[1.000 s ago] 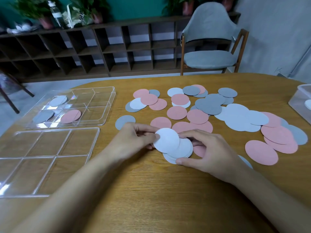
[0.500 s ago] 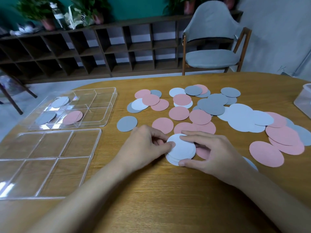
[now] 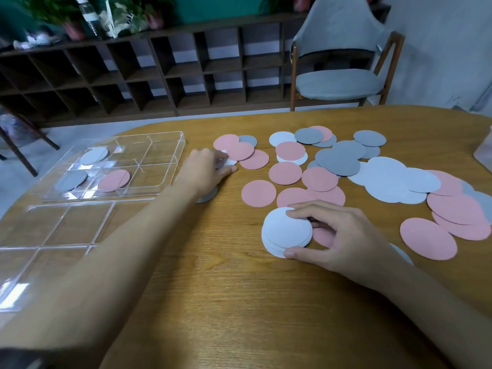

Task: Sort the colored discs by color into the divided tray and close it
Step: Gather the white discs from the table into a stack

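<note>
Head view: right hand (image 3: 343,235) holds a white stack (image 3: 286,233) between thumb and fingers; left hand (image 3: 206,171) fingers curl, pinching a white disc (image 3: 229,161). No writing readable.

We see a dark cubby shelf (image 3: 165,73) against a teal wall (image 3: 218,6), potted plants (image 3: 66,20) on top, and a grey chair (image 3: 343,62) behind the wooden table (image 3: 239,302).

We had one head-worn camera, looking forward and down across the counter (image 3: 239,302) from close above, with a shelf (image 3: 159,73) beyond.
</note>
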The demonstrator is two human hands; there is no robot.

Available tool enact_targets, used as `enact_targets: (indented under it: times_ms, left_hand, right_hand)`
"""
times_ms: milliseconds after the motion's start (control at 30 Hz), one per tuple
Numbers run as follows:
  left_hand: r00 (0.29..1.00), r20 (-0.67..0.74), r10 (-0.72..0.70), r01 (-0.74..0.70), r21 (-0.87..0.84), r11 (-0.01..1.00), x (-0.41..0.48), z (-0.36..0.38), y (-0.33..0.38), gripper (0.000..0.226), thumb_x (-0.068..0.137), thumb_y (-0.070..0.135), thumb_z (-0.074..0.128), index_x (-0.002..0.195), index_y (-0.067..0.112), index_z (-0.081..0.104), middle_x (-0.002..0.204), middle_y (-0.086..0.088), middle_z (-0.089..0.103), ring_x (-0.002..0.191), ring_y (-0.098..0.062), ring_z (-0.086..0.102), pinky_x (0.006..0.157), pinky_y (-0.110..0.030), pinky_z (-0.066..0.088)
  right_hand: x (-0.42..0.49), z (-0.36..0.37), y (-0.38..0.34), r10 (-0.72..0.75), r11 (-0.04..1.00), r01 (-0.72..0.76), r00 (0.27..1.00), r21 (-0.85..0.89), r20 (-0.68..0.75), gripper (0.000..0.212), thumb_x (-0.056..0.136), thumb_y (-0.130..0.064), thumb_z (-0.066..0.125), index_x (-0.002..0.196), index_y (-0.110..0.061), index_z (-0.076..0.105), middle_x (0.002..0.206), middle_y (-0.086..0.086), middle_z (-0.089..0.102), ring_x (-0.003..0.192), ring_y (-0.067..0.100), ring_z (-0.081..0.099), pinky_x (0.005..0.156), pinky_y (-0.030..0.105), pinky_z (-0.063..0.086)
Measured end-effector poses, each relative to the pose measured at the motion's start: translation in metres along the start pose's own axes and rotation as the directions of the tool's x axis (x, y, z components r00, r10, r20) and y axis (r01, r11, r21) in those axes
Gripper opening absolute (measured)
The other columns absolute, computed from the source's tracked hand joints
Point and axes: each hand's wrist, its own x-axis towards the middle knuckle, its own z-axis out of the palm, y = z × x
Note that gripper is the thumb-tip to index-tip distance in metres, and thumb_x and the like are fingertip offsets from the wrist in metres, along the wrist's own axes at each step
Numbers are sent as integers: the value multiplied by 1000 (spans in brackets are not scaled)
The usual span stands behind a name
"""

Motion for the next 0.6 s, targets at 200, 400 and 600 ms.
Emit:
enact_targets:
  times_ms: [200, 400, 600]
  left_hand:
    - [989, -37, 145, -134, 204, 970, -6, 1, -1, 31, 102, 44, 59, 98, 19, 76, 89, -13, 74, 87, -38, 66, 72, -44, 55]
    - [887, -152, 437, -368, 341, 865, -36, -4, 2, 30, 104, 34, 53, 86, 13, 65, 79, -3, 67, 68, -36, 65, 49, -37, 48]
    - [927, -327, 182, -282, -290, 915, -75, -25, 26, 18, 98, 20, 65, 83, 14, 73, 75, 4, 69, 69, -12, 61, 63, -32, 50]
  right_hand:
    - [1, 0, 1, -12, 1000, 12, 1000, -6, 8, 66, 71, -57, 84, 127, -25, 70, 130, -22, 66, 126, -3, 55, 95, 22, 55]
    - [0, 1, 1, -2, 1000, 2, 1000, 9, 5, 66, 71, -53, 86, 129, -25, 69, 131, -21, 65, 126, -1, 56, 96, 23, 56]
    - [0, 1, 1, 3, 999, -2, 1000, 36, -6, 65, 69, -52, 88, 127, -25, 70, 130, -20, 65, 126, -1, 56, 97, 26, 56]
